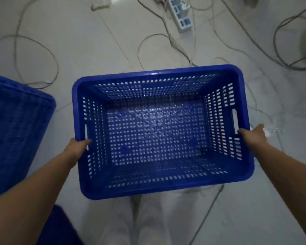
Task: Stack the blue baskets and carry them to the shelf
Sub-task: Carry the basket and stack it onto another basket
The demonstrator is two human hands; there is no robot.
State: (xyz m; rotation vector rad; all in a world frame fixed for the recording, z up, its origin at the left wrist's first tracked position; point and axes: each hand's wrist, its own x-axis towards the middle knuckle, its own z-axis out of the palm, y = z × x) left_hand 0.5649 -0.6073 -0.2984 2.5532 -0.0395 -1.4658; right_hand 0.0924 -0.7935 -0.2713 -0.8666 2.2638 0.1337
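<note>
Between the two grips, a blue basket (159,131) hangs level above pale floor tiles (95,50), its open top facing up. Slotted perforations pierce its walls and base (a cut-out handle marks each short side). At the left rim, the left hand (77,147) clamps the edge by the handle slot; the right hand (253,134) closes on the opposite rim. Beyond the left grip sits a second blue basket (16,129), with loose cables (34,50) strewn past the far rim.
</note>
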